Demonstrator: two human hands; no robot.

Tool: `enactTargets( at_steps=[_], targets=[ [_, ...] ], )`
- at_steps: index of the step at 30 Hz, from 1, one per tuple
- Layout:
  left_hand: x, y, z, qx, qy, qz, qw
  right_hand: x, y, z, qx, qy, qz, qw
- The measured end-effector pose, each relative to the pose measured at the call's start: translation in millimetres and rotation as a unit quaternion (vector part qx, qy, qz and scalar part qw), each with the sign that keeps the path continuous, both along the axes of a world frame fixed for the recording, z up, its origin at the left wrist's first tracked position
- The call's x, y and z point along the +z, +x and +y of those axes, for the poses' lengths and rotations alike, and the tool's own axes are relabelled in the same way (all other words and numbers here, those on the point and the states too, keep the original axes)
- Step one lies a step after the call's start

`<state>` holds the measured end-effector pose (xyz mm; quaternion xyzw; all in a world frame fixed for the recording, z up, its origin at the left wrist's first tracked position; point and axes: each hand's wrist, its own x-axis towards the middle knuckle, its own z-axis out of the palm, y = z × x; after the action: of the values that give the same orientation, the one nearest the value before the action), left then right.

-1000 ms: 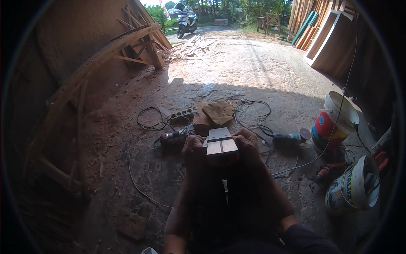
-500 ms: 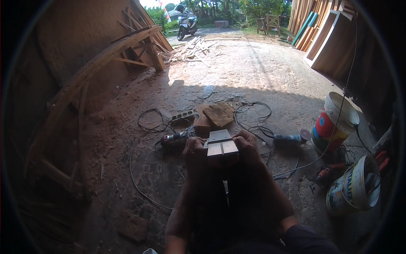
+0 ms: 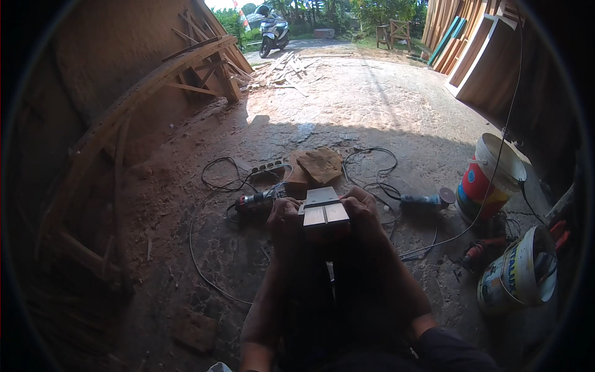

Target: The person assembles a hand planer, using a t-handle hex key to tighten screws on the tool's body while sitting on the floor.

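Note:
Between my hands is an electric planer (image 3: 326, 214), turned with its flat metal sole facing up. A dark slot crosses the sole, and a groove runs down the nearer plate. My left hand (image 3: 286, 212) grips the planer's left side with curled fingers. On the opposite side my right hand (image 3: 361, 208) is closed around its edge. Shadow hides the planer's body below the sole. Just beyond it, flat pieces of brown wood (image 3: 320, 166) lie on the floor.
To the left lie a red-and-grey power tool (image 3: 253, 201) and a power strip (image 3: 268, 168) with looping cords. A blue angle grinder (image 3: 424, 201) rests at right, near a paint bucket (image 3: 474, 183) and a tool-filled bucket (image 3: 511, 279). A wooden bench (image 3: 139, 93) lines the left wall.

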<state>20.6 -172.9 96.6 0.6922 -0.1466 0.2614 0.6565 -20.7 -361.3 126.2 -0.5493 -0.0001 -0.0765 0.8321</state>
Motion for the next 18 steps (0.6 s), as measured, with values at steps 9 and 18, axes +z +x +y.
enactTargets(
  at_steps=[9, 18],
  targets=[
    [7, -5, -4, -0.003, -0.025, -0.007, 1.0, 2, 0, 5, -0.036, -0.019, -0.021, 0.999],
    [15, 4, 3, -0.193, -0.233, 0.226, 0.926, 1, 0, 3, -0.049, -0.039, -0.022, 0.998]
  ],
)
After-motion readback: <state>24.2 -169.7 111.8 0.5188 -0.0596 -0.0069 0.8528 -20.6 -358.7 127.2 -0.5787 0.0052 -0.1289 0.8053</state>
